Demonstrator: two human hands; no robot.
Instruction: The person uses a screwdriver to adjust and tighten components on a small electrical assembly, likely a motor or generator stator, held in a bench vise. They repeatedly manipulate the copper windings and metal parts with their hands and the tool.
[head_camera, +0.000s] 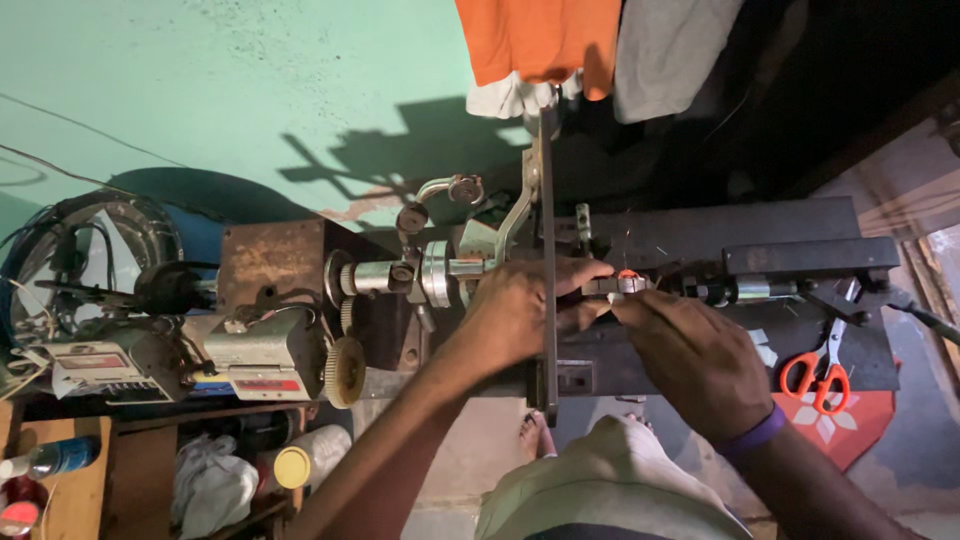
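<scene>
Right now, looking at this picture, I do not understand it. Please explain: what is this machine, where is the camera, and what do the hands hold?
The one picture comes from a camera on the person's head, looking down. The machine is a small metal workshop rig with shafts and gears on a dark bench. The left hand grips its middle part. The right hand pinches a small metal piece with an orange tip. Orange-handled scissors lie on the bench at the right. Clothes hang above.
</scene>
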